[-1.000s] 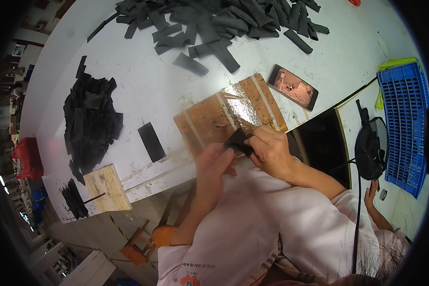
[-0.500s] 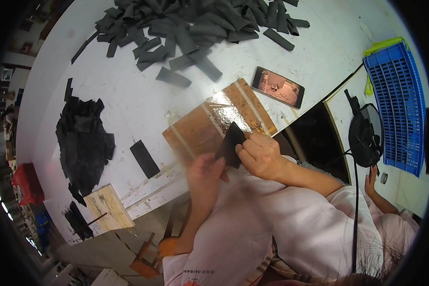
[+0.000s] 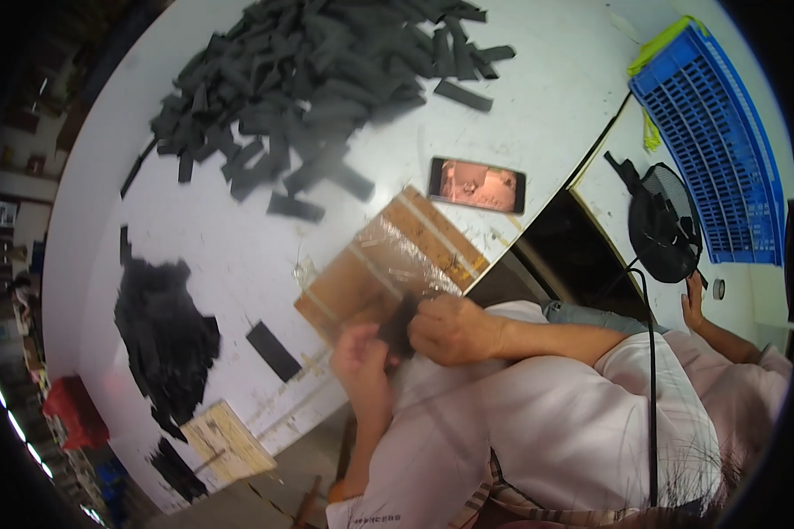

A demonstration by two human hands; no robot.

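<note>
A black piece of fabric or thin sheet (image 3: 399, 330) is held just off the near edge of a brown board (image 3: 344, 295). My right hand (image 3: 454, 330) is closed around its right side and covers much of it. At its left side is my left hand (image 3: 362, 351), with fingers smeared by motion, so their grip on the piece is unclear. One flat black rectangular strip (image 3: 273, 351) lies on the white table left of the board. Clear film or tape shines across the board's top.
Dark grey strips (image 3: 326, 79) form a big heap at the far side; flat black pieces (image 3: 166, 331) are stacked at left beside a small wooden block (image 3: 229, 441). A phone (image 3: 477, 185) lies beyond the board. Rightward are a black mesh bag (image 3: 666, 220), a blue crate (image 3: 715, 141) and another person's hand (image 3: 693, 304).
The whole view has shifted and tilted. The black piece, which stood up plainly between both hands, is now blurred and mostly covered by my right hand.
</note>
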